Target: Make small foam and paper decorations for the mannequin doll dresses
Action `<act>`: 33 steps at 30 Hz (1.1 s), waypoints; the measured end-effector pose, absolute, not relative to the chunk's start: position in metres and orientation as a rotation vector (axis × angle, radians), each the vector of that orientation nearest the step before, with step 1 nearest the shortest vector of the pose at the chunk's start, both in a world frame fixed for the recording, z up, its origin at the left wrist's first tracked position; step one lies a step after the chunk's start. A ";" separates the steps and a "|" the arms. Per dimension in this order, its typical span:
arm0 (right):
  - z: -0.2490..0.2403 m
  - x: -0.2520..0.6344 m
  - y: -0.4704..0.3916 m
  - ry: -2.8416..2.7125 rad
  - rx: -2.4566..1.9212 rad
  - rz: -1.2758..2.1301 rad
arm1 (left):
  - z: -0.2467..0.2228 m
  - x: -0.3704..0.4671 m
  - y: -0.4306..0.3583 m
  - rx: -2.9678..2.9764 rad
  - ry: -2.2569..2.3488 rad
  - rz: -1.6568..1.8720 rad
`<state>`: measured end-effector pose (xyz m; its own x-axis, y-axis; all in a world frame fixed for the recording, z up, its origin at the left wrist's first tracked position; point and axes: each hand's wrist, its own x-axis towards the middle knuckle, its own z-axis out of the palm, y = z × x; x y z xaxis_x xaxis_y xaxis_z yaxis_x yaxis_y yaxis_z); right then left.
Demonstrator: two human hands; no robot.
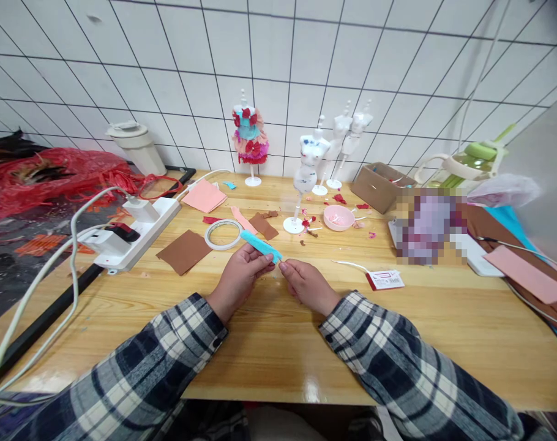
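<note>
Over the wooden table (269, 355), left fingers (259, 264) pinch a blue strip (260, 245); right fingers (291, 271) press together at its end

tape (220, 247) left, bowl (339, 226) right, box (368, 188) behind

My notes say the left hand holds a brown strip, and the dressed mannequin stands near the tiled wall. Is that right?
Not quite: the strip in the left hand is blue, as the head view shows. The dressed mannequin does stand near the tiled wall.
</note>
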<state>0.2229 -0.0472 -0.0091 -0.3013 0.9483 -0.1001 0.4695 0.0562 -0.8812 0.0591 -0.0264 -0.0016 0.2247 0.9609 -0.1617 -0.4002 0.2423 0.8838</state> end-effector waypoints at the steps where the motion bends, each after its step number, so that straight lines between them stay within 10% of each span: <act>1: -0.009 0.223 -0.047 -1.821 -1.413 1.189 | -0.002 0.059 -0.026 0.829 0.849 1.101; 33: -0.011 0.222 -0.050 -1.662 -1.352 1.318 | -0.002 0.060 -0.027 0.814 0.895 1.127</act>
